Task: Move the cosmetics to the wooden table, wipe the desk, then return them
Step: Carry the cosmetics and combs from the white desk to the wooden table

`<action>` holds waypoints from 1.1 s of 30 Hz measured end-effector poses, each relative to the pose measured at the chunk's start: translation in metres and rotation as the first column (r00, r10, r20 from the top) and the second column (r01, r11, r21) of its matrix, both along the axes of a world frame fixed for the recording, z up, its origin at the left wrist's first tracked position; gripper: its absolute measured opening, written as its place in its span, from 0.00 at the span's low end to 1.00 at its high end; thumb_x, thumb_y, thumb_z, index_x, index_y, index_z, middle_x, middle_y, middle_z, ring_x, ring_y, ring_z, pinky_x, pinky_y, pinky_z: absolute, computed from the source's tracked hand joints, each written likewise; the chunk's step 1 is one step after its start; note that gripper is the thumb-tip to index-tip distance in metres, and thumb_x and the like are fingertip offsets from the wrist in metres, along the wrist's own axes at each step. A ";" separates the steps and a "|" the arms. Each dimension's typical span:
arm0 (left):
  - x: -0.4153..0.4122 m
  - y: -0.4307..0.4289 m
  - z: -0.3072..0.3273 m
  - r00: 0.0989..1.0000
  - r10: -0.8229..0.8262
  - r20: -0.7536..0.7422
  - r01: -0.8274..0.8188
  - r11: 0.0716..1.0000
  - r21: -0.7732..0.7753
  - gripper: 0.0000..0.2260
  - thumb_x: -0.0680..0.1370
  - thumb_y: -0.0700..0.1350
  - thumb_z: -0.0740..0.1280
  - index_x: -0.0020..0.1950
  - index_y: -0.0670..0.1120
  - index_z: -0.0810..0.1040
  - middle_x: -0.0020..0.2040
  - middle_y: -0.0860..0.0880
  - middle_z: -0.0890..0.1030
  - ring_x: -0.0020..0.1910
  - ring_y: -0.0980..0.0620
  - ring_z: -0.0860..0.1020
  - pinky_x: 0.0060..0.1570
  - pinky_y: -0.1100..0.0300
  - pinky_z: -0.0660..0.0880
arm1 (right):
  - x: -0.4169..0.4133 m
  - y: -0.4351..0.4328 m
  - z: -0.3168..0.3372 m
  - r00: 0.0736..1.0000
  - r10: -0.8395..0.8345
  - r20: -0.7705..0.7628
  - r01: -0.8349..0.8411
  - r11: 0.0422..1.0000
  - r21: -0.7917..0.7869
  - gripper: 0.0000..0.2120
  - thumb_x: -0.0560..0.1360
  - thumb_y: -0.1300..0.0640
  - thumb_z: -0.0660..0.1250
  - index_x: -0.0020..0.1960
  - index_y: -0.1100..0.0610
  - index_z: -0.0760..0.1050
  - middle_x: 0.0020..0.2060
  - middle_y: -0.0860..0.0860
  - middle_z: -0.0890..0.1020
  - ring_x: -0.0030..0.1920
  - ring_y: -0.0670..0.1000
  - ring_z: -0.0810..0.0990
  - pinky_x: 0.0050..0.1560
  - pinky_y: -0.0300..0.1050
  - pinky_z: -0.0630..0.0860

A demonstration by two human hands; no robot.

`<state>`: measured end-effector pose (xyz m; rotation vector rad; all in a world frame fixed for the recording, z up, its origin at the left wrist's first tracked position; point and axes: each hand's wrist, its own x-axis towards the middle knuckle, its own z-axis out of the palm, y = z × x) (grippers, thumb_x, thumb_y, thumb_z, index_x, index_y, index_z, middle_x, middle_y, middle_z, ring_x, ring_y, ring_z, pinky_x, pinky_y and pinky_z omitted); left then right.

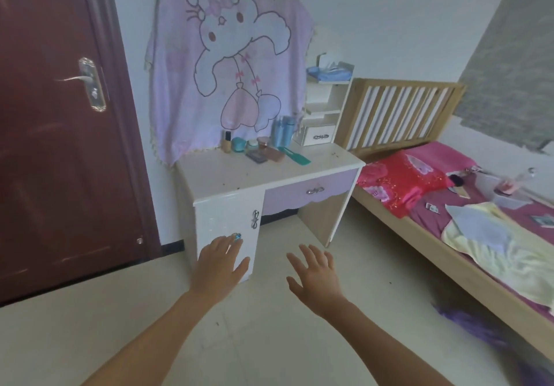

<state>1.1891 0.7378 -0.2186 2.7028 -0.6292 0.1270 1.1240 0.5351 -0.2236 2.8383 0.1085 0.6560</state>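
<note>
Far ahead of both hands, at the back of the white tabletop [239,175], the cosmetics [263,147] stand and lie in a short row. The row runs left to right, close to the wall. The left hand [220,261] and the right hand [314,271] hold nothing. Their fingers [311,256] are spread wide and point toward the desk. The row sits up ahead, between the two hands, so neither hand looks nearer. Both are well apart from it. Small dark specks dot the tabletop. A pink bunny blanket [227,55] hangs behind, a brown door [54,145] is on the left, and a bed [449,205] is on the right. No wooden table shows.
</note>
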 end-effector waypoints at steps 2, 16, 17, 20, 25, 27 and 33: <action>0.033 -0.019 -0.004 1.000 -0.023 -0.011 0.023 1.000 -0.022 0.23 0.73 0.54 0.55 0.51 0.40 0.81 0.51 0.42 0.82 0.50 0.42 0.81 0.43 0.49 0.78 | 0.026 -0.018 0.000 0.999 -0.042 0.018 0.041 0.998 0.053 0.25 0.50 0.44 0.81 0.44 0.51 0.84 0.42 0.52 0.85 0.42 0.52 0.84 0.40 0.51 0.81; 0.211 -0.164 -0.026 1.000 -0.013 0.009 0.013 0.999 -0.041 0.31 0.71 0.57 0.48 0.56 0.38 0.79 0.56 0.39 0.80 0.57 0.40 0.78 0.51 0.45 0.75 | 0.202 -0.170 -0.023 0.998 -0.047 -0.036 0.050 0.994 0.096 0.22 0.55 0.46 0.80 0.46 0.52 0.83 0.44 0.53 0.84 0.44 0.51 0.83 0.46 0.57 0.79; 0.224 -0.172 -0.023 1.000 0.026 -0.003 -0.026 0.998 -0.049 0.33 0.71 0.58 0.46 0.58 0.38 0.78 0.58 0.39 0.79 0.60 0.40 0.76 0.55 0.45 0.73 | 0.220 -0.181 -0.021 0.998 -0.001 -0.062 0.010 0.989 0.147 0.22 0.59 0.47 0.79 0.49 0.53 0.82 0.47 0.55 0.83 0.49 0.53 0.82 0.50 0.59 0.77; 0.261 -0.191 -0.018 0.988 0.144 0.055 -0.141 0.988 -0.064 0.32 0.71 0.58 0.48 0.56 0.37 0.79 0.56 0.38 0.80 0.56 0.38 0.78 0.52 0.43 0.74 | 0.281 -0.208 -0.015 0.996 0.085 -0.041 -0.083 0.995 0.055 0.22 0.55 0.43 0.79 0.46 0.51 0.83 0.44 0.52 0.84 0.45 0.51 0.83 0.45 0.52 0.79; 0.313 -0.191 -0.019 0.952 0.306 0.018 -0.306 0.952 -0.021 0.34 0.70 0.59 0.45 0.60 0.39 0.77 0.60 0.39 0.78 0.61 0.41 0.75 0.58 0.45 0.71 | 0.366 -0.217 -0.019 0.985 0.157 -0.066 -0.147 0.980 0.131 0.22 0.53 0.45 0.80 0.44 0.52 0.83 0.42 0.51 0.85 0.42 0.51 0.84 0.41 0.54 0.80; 0.330 -0.188 -0.027 0.927 0.369 -0.059 -0.369 0.929 0.022 0.29 0.72 0.56 0.50 0.53 0.37 0.81 0.52 0.38 0.82 0.53 0.39 0.80 0.49 0.43 0.76 | 0.393 -0.214 -0.028 0.973 0.212 -0.088 -0.199 0.970 0.140 0.22 0.52 0.45 0.80 0.43 0.52 0.83 0.41 0.51 0.85 0.42 0.50 0.84 0.41 0.55 0.80; 0.407 -0.183 -0.041 0.895 0.440 -0.069 -0.439 0.898 0.025 0.37 0.76 0.62 0.40 0.54 0.38 0.81 0.53 0.40 0.82 0.54 0.40 0.79 0.49 0.45 0.76 | 0.481 -0.211 -0.039 0.937 0.320 -0.143 -0.285 0.933 0.218 0.21 0.51 0.45 0.81 0.42 0.51 0.83 0.40 0.48 0.85 0.42 0.48 0.84 0.42 0.52 0.80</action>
